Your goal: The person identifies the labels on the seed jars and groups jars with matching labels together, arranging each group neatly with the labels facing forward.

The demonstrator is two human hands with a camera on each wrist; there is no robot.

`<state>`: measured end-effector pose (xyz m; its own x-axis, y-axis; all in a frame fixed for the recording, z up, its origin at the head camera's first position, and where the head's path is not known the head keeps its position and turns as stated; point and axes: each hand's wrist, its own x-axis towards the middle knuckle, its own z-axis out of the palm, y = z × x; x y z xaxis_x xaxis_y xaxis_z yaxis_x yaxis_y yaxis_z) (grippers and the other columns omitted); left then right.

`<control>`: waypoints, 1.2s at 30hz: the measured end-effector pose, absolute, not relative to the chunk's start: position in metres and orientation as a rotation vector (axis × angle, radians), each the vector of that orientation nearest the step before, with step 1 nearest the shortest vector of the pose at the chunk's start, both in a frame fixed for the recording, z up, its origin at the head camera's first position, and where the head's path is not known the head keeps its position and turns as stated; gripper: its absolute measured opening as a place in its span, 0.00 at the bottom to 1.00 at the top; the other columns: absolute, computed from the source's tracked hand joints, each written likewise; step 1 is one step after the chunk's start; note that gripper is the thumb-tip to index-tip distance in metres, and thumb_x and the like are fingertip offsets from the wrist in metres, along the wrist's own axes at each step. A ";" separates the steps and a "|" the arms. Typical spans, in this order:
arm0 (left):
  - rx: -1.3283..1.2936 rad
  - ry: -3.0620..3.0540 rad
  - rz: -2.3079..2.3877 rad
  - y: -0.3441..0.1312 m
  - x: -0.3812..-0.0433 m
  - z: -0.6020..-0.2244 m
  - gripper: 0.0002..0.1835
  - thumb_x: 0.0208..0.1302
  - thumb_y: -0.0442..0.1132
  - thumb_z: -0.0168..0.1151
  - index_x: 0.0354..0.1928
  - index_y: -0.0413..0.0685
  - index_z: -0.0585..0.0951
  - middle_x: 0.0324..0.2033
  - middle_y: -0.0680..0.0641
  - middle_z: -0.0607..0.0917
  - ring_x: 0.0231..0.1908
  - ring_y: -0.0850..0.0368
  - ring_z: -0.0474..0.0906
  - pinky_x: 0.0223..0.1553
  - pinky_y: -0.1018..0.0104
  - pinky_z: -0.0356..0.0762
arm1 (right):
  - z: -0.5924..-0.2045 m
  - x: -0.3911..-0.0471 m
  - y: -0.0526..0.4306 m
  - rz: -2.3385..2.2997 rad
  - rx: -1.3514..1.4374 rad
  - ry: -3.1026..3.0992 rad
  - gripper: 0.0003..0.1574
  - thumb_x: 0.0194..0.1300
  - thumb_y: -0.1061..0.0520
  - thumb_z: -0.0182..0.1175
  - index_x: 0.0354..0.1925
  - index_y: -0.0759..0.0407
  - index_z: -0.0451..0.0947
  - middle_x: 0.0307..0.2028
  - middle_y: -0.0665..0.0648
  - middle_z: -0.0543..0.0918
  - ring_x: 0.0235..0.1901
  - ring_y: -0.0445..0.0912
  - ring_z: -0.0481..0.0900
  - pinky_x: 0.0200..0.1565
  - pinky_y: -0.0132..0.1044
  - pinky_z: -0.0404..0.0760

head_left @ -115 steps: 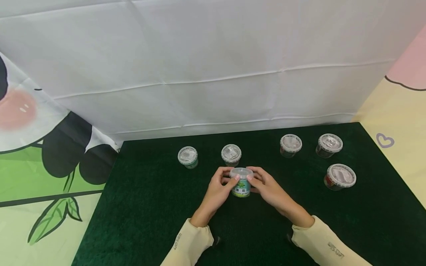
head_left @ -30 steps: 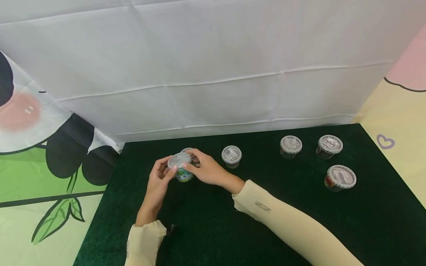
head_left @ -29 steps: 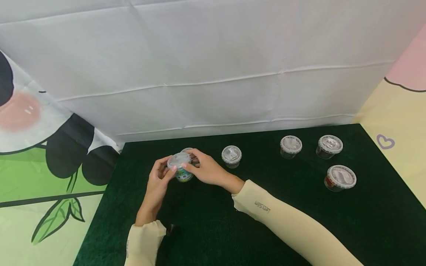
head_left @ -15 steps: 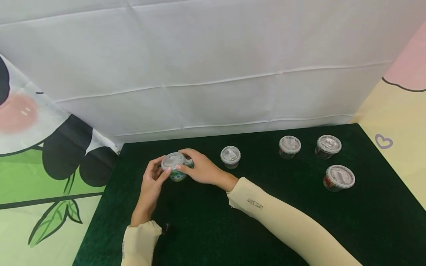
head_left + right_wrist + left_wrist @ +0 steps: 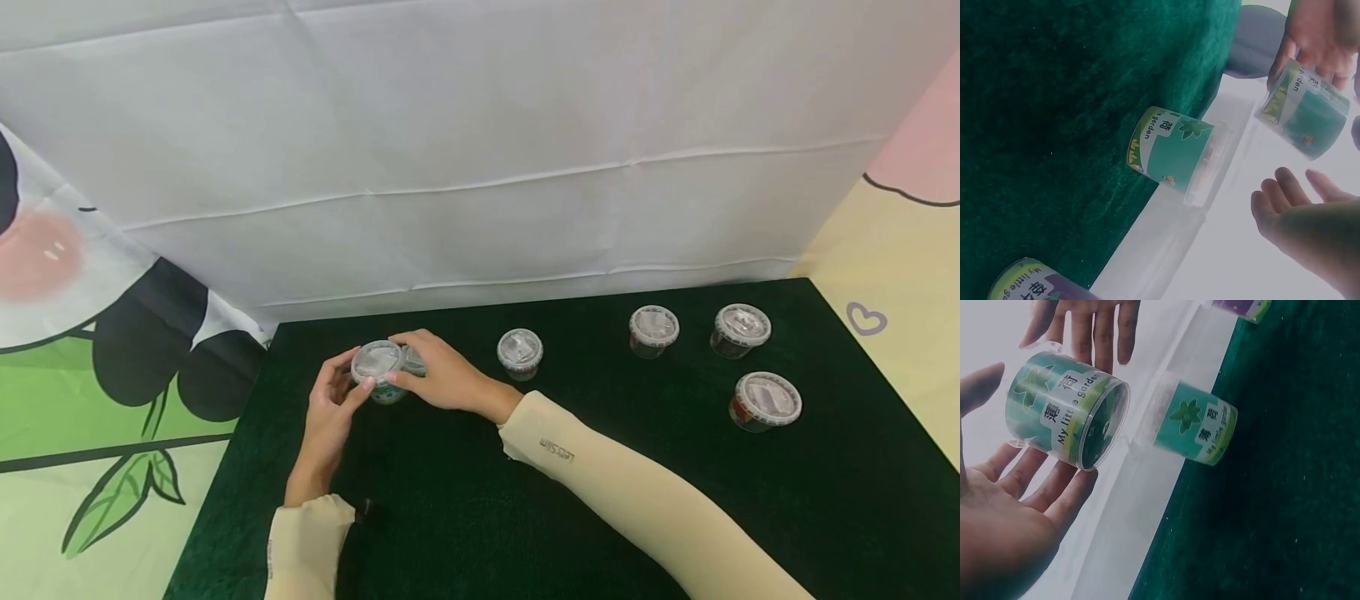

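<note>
Between both hands is a lidded clear plastic cup (image 5: 377, 360) with a teal label and a green leaf. My left hand (image 5: 326, 417) holds its left side, thumb at the front of the rim. On the right side, thumb and fingers of my right hand (image 5: 453, 379) hold the rim. In the left wrist view this cup (image 5: 1060, 403) is tilted, its base facing the camera. Just behind it stands a matching teal cup (image 5: 415, 361), partly hidden by the right hand. The right wrist view shows that standing cup (image 5: 1169, 150) more fully.
A lidded cup (image 5: 520, 353), purple-labelled in the wrist views, stands right of the hands. Farther right are three more lidded cups, two at the back (image 5: 653, 330) (image 5: 740, 329) and one nearer (image 5: 766, 402). Dark green cloth (image 5: 585, 517) covers the table; a white curtain (image 5: 480, 208) rises behind.
Both hands have carried the cup from the middle to the left, up near the matching teal cup. Over the last second it has shifted a little farther left, uncovering more of that cup.
</note>
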<state>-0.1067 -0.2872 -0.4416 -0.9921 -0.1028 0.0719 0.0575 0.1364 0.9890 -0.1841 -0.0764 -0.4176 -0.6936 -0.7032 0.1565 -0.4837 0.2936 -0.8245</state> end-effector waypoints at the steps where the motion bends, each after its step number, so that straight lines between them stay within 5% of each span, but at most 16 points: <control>1: 0.047 -2.276 -1.989 -0.288 -0.107 -0.442 0.28 0.82 0.36 0.55 0.78 0.41 0.61 0.67 0.56 0.70 0.68 0.57 0.65 0.62 0.75 0.70 | -0.418 -0.185 -0.078 -1.346 -1.095 2.331 0.36 0.80 0.49 0.60 0.77 0.60 0.64 0.71 0.63 0.72 0.67 0.54 0.75 0.66 0.45 0.77; 20: 0.074 -2.338 -1.951 -0.310 -0.123 -0.457 0.31 0.81 0.37 0.57 0.79 0.41 0.60 0.72 0.52 0.68 0.71 0.61 0.64 0.63 0.78 0.70 | -0.426 -0.201 -0.099 -1.144 -1.163 2.531 0.37 0.78 0.47 0.63 0.76 0.60 0.68 0.75 0.61 0.70 0.74 0.55 0.67 0.76 0.54 0.64; 36: 0.106 -2.407 -1.942 -0.324 -0.137 -0.468 0.33 0.80 0.39 0.59 0.79 0.42 0.60 0.74 0.46 0.68 0.71 0.60 0.64 0.62 0.76 0.70 | -0.434 -0.211 -0.114 -0.995 -1.088 2.622 0.37 0.77 0.45 0.64 0.76 0.56 0.69 0.75 0.58 0.70 0.75 0.54 0.65 0.78 0.52 0.61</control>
<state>-0.1374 -0.3240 -0.4682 -0.9966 -0.0826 -0.0069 -0.0242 0.2105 0.9773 -0.2113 -0.1144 -0.4335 -0.7306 -0.6716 0.1227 -0.5839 0.5215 -0.6222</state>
